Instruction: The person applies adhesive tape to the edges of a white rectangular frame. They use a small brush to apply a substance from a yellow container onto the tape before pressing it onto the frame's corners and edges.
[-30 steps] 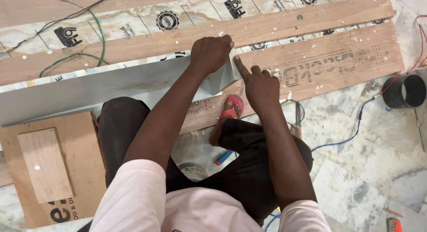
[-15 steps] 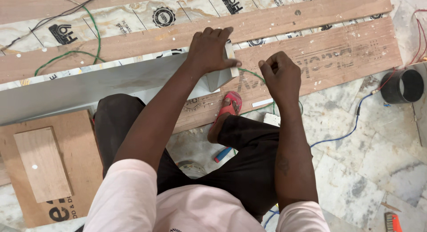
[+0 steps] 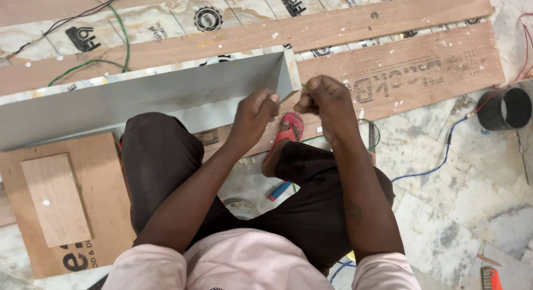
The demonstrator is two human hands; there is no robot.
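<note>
My left hand (image 3: 258,109) and my right hand (image 3: 325,95) are both clenched, close together, just in front of the open right end of a long grey metal channel (image 3: 166,95). A thin green wire (image 3: 373,131) loops behind my right wrist. A short bit of it shows between the two fists, so both seem to pinch it. The channel lies on its side across wooden planks (image 3: 344,23). I sit on the floor with my foot in a red sandal (image 3: 290,129) under my hands.
A plywood board (image 3: 100,168) with a smaller piece on it lies at the left. A black pipe section (image 3: 508,108) stands at the right, with a blue wire (image 3: 433,165) on the marble floor. A blue and red screwdriver (image 3: 279,191) lies between my legs.
My left hand has left the channel's end, which now stands open and upright. Both hands have drawn back toward me and closed into fists side by side.
</note>
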